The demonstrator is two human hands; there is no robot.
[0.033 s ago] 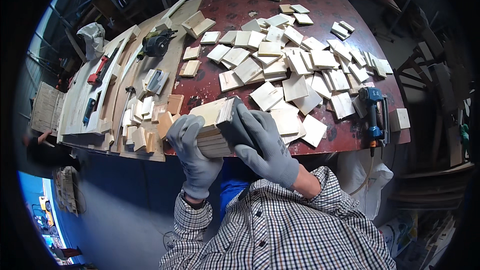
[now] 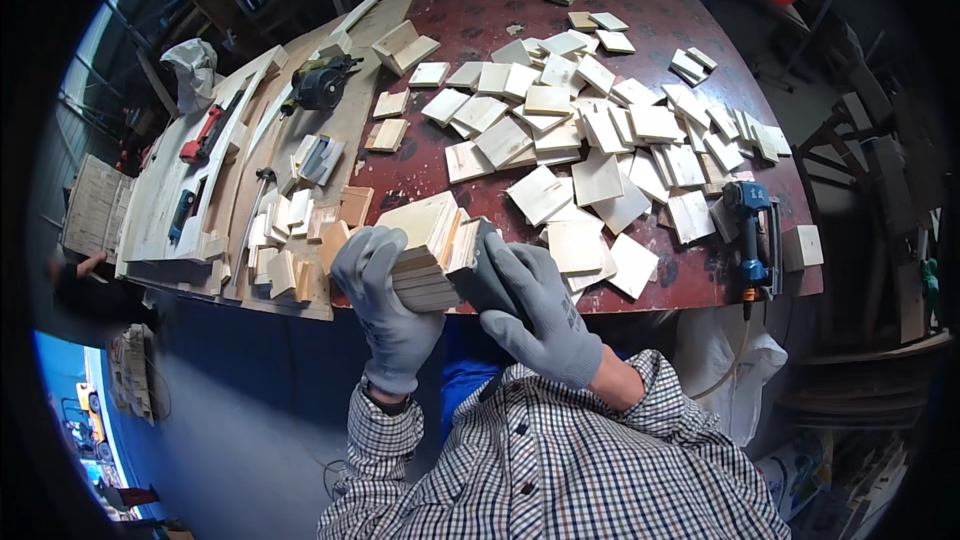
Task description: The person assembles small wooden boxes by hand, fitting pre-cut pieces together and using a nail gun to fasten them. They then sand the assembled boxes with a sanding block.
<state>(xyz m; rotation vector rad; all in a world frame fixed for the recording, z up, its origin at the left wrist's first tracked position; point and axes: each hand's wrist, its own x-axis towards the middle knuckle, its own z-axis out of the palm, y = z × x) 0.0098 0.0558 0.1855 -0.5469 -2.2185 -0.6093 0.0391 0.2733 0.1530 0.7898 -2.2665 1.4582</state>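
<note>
My left hand (image 2: pixel 385 285), in a grey work glove, is closed around a stack of pale wooden boards (image 2: pixel 425 235) held at the table's near edge. On the stack's right end, my right hand (image 2: pixel 540 310), gloved the same way, grips a dark grey block (image 2: pixel 490 275) that looks like a sanding block. Its face bears against or lies very close to the board ends. The fingers lie over its far side and the thumb is below. Just beyond my hands, loose square wooden pieces (image 2: pixel 575 245) lie on the dark red table (image 2: pixel 420 175).
A large heap of wooden squares (image 2: pixel 545 100) covers the table's middle. A blue nail gun (image 2: pixel 750 230) with a hose stands at right. On boards at left lie a dark power tool (image 2: pixel 320 85), a red tool (image 2: pixel 203 135), a hammer (image 2: pixel 263 180) and offcuts (image 2: pixel 290 215).
The dark block in my right hand has moved slightly down and right along the stack's end, showing more of the board ends. My left hand keeps its hold. The view has shifted slightly.
</note>
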